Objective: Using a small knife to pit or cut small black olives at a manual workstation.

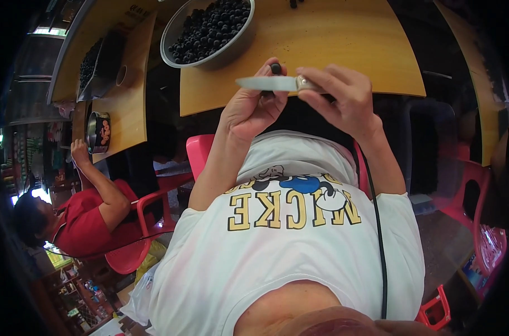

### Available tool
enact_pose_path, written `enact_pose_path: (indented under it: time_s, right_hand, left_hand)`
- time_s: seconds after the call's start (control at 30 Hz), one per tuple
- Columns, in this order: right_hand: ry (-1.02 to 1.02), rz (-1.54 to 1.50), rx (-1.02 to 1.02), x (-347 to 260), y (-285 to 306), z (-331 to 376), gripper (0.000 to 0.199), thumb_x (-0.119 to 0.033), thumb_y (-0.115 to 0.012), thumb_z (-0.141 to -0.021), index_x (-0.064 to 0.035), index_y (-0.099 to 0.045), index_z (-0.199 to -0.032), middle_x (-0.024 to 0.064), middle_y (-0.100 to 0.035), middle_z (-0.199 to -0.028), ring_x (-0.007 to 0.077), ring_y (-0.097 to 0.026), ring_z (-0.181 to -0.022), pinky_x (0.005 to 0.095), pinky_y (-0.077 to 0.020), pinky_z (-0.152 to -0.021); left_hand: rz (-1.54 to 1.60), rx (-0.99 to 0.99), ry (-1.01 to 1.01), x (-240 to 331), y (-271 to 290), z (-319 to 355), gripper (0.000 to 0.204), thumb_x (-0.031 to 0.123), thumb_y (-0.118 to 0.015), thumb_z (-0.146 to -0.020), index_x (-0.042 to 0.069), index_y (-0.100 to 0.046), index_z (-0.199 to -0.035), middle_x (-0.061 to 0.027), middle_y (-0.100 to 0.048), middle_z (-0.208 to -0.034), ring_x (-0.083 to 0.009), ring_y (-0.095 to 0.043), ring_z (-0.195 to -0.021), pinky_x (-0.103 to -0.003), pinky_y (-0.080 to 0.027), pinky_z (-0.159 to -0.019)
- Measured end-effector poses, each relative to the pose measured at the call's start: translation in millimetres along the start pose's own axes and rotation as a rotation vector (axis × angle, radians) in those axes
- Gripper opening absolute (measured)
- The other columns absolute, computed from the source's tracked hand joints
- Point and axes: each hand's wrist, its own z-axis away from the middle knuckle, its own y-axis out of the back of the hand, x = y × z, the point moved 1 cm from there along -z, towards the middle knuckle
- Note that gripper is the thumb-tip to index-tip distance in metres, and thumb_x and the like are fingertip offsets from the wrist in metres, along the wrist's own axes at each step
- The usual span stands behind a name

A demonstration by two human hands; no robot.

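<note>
My right hand (344, 95) is closed on the handle of a knife (265, 84), whose pale blade points left and lies across the front of my left hand. My left hand (254, 112) is closed on a small dark round fruit (275, 68), which shows at the fingertips just above the blade. Another dark patch shows below the blade between the fingers; I cannot tell if it is part of the same piece. Both hands are raised near the table's front edge. Beyond my left hand stands a clear plastic bowl (166, 47) heaped with dark round fruits (212, 31).
The bowl stands on a yellow wooden table (332, 45), with small dark bits at its far edge. To the left, a person in red (92, 218) sits at another table (132, 112) holding a dark tub of fruits (100, 64) and a round tin (100, 133). Red plastic chairs (467, 190) stand around.
</note>
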Motion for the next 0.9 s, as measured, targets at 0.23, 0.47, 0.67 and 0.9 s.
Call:
enact_pose_path:
  time_s: [0.23,0.47,0.67,0.9]
  right_hand:
    - [0.027,0.094,0.054,-8,-5,-1,0.031,-0.02,-0.076,-0.074,-0.0054,-0.068,-0.101,0.0061,-0.057,-0.063,0.0189,-0.053,-0.051,0.0288,-0.0409,-0.046]
    - [0.018,0.113,0.063,-3,-6,0,0.03,-0.02,-0.075,-0.075,-0.006,-0.068,-0.101,0.0057,-0.057,-0.063,0.0189,-0.053,-0.05,0.0285,-0.0409,-0.045]
    - [0.034,0.145,0.042,-1,-7,1,0.03,-0.021,-0.075,-0.075,-0.0058,-0.068,-0.101,0.0059,-0.058,-0.065,0.0189,-0.055,-0.051,0.028,-0.0419,-0.046]
    - [0.006,0.121,0.02,0,-8,2,0.027,-0.022,-0.073,-0.078,-0.0054,-0.068,-0.099,0.0056,-0.059,-0.065,0.0183,-0.055,-0.051,0.0282,-0.042,-0.046]
  left_hand:
    - [-0.005,-0.049,0.062,-1,0,4,0.018,0.008,-0.062,-0.089,0.001,-0.059,-0.105,-0.0076,-0.063,-0.097,-0.0151,-0.06,-0.087,-0.025,-0.053,-0.068]
    - [-0.004,0.041,0.043,-4,-2,5,0.021,0.008,-0.062,-0.088,0.001,-0.057,-0.107,-0.0079,-0.063,-0.096,-0.0172,-0.06,-0.085,-0.024,-0.052,-0.066]
    - [0.003,0.119,-0.006,-6,-5,7,0.022,0.008,-0.062,-0.088,0.0,-0.057,-0.108,-0.0093,-0.061,-0.095,-0.0187,-0.059,-0.084,-0.025,-0.052,-0.067]
    - [-0.162,-0.016,-0.045,1,11,2,0.022,0.008,-0.064,-0.087,0.0,-0.055,-0.106,-0.0109,-0.059,-0.099,-0.0205,-0.058,-0.087,-0.024,-0.052,-0.069]
